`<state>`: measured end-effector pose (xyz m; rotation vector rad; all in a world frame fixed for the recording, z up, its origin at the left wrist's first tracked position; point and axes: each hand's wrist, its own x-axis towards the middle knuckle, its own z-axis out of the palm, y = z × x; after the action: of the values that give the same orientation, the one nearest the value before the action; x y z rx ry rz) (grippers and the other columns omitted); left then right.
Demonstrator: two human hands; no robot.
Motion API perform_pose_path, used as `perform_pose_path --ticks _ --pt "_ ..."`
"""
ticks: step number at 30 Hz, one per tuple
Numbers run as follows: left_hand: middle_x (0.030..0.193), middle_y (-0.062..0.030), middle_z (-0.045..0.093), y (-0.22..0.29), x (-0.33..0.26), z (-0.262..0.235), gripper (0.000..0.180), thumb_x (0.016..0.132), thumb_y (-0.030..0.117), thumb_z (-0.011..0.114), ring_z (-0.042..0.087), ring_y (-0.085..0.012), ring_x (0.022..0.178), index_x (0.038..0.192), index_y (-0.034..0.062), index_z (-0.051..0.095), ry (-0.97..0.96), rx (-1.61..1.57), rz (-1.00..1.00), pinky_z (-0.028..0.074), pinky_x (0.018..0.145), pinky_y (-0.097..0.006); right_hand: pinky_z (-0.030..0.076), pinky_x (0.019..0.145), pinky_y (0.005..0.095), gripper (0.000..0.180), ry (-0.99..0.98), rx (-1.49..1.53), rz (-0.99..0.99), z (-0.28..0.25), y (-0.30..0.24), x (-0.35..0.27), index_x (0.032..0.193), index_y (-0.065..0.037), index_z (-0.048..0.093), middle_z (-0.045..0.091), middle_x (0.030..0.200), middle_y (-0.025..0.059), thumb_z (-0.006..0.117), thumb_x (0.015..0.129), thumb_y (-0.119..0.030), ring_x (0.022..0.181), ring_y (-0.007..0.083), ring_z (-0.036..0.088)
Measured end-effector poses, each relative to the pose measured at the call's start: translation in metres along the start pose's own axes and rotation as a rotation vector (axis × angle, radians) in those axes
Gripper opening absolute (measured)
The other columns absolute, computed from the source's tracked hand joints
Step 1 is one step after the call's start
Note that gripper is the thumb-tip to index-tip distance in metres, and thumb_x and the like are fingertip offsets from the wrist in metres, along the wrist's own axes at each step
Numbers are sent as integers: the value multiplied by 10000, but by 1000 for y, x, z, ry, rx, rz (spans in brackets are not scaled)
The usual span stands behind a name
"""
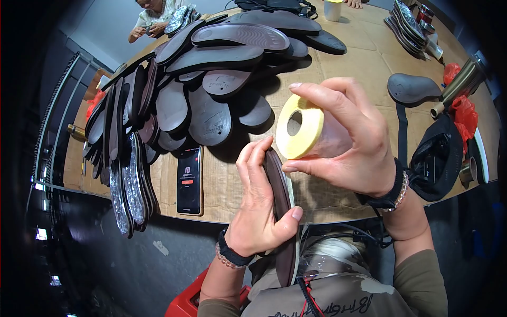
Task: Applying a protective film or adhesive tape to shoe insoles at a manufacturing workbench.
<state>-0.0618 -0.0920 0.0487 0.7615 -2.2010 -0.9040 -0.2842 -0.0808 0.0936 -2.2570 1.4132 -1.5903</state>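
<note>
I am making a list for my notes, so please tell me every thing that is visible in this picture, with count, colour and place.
shoe sole in hand: one, dark brown, held on edge in the left hand
roll of stickers: one, pale yellow, in the right hand
pile of soles: many, dark brown, on the table's left and far side
shiny soles: a few, silvery, at the near left edge
phone: one, black, flat on the table near the pile
single sole: one, dark, on the right
black bag: one, at the right edge
table: one, tan
another person: one, at the far side
left hand: grips the sole
right hand: grips the roll
</note>
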Motion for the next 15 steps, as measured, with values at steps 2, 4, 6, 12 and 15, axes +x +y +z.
perform_pose_path --ticks 2,4,6,12,15 --pt "1516 -325 238 0 1 -1 1109 811 486 678 281 -452 1461 1588 -111 157 -8 27 -4 243 1254 -526 565 875 353 873 9 -21 -15 -2 -1 0 1365 -78 686 651 1147 127 1027 574 -218 1019 276 683" --pt "1516 -325 238 2 1 -1 1108 814 489 676 281 -453 1462 1587 -112 157 -9 28 -6 242 1254 -528 565 873 353 873 18 -39 -30 -1 0 0 1364 -78 686 651 1145 127 1028 573 -218 1016 276 683" --pt "1515 -325 238 4 2 0 1107 816 492 675 280 -455 1463 1586 -112 158 -12 24 -4 241 1254 -530 568 868 354 874 -10 -44 -9 0 1 0 1361 -76 686 653 1143 127 1028 571 -234 1013 276 685" --pt "1509 -330 239 2 0 1 1105 815 491 672 279 -464 1462 1584 -110 156 -7 33 -7 243 1252 -542 573 864 371 864 -47 -83 52 2 0 -3 1362 -91 683 653 1143 132 1022 584 -255 1008 291 691" --pt "1506 -332 239 3 1 0 1105 814 492 671 278 -465 1462 1584 -109 155 -10 22 -14 247 1250 -546 574 863 376 864 -51 -82 44 2 1 -3 1365 -97 680 650 1145 133 1021 588 -257 1008 300 692"
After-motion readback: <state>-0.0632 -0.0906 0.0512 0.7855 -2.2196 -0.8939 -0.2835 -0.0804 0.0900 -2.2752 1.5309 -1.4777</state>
